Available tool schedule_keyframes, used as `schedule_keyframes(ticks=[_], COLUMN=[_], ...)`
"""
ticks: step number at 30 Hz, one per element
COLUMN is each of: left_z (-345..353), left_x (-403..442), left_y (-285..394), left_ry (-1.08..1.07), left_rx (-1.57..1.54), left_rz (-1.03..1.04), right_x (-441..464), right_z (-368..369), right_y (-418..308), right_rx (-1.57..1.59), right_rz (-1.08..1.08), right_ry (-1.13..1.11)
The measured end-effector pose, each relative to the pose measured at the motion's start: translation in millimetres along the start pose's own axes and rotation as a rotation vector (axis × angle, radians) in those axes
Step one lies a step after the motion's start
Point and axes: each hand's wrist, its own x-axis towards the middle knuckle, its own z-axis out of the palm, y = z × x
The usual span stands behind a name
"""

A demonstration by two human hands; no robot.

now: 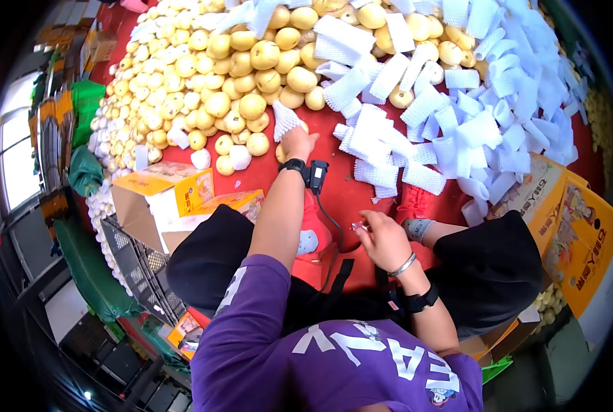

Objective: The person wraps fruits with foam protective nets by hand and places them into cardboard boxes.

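Observation:
My left hand (298, 142) is stretched forward at the near edge of the heap of yellow round fruit (253, 106). Its fingers are wrapped into a white foam net sleeve (286, 118), with a yellow fruit partly showing beside it. Whether a fruit is inside the sleeve cannot be made out. My right hand (383, 240) is held low over the red floor covering, near my right knee. Its thumb and index finger pinch a small, shiny clear thing (358, 226). Many loose white foam sleeves (387, 141) lie in front of it, some on top of the fruit.
An open orange and white carton (162, 192) stands at the left, beside a grey plastic crate (133, 264). More orange cartons (560, 226) are at the right. A black cable (332, 218) hangs from the device on my left wrist. Red shoes (413, 203) rest on the red covering.

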Motion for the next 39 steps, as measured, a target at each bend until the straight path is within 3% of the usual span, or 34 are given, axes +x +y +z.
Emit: schedule_keyframes(ticks=[1, 3, 5, 7, 9, 11, 12, 13, 14, 15, 17, 20, 22, 23, 25, 27, 29, 32, 35, 39], left_z=[1, -4, -30, -77, -106, -111, -115, -118, -125, -133, -153, -174, -195, -197, -199, -200, -202, -204, -206, -207], left_x=[4, 6, -13, -56, -112, -160, -175, -189, -201, -210, -229, -260, -279, -282, -285, -287, -287, -295, -305, -304], left_y=[2, -4, -3, 9, 32, 48, 54, 60, 61, 61, 60, 68, 78, 78, 75, 72, 63, 53, 57, 53], left_ry=[0.045, -0.093, -0.205, -0.623, -0.908, -0.963, -0.999, -1.034, -1.040, -1.047, -1.063, -0.867, -0.692, -0.693, -0.501, -0.492, -0.493, -0.542, -0.594, -0.526], left_rx=[0.045, -0.096, -0.860, -1.730, -2.140, -2.269, -2.267, -2.264, -2.306, -2.310, -1.966, -1.768, -1.657, -1.656, -1.349, -1.406, -1.496, -1.500, -1.589, -1.228], left_rz=[-0.010, -0.033, -0.143, -0.028, 0.136, 0.243, 0.289, 0.338, 0.195, 0.215, 0.323, 0.426, 0.533, 0.539, 0.736, 0.691, 0.590, 0.646, 0.698, 0.727], right_x=[2, 3, 2, 4, 3, -4, -12, -22, -31, -38, -49, -60, -63, -66, -72, -78, -80, -83, -86, -85], right_z=[1, -1, -6, -18, -28, -39, -40, -44, -47, -51, -52, -42, -37, -33, -26, -34, -42, -59, -58, -49], right_y=[1, 2, -3, -13, -17, -28, -24, -30, -41, -48, -48, -41, -35, -32, -34, -39, -40, -32, -35, -37], right_rx=[-0.022, -0.005, 0.023, 0.201, 0.281, 0.484, 0.671, 0.658, 0.571, 0.484, 0.163, 0.231, 0.331, 0.329, 0.569, 0.588, 0.890, 1.169, 1.062, 0.989], right_rz=[-0.029, -0.016, -0.047, -0.039, -0.031, -0.023, 0.020, 0.011, -0.109, -0.226, -0.363, -0.359, -0.508, -0.511, -0.434, -0.438, -0.345, -0.095, -0.144, -0.303], right_ry=[-0.014, -0.032, 0.044, 0.149, 0.294, 0.408, 0.334, 0.343, 0.339, 0.332, 0.356, 0.382, 0.411, 0.415, 0.363, 0.331, 0.084, -0.389, -0.314, -0.225])
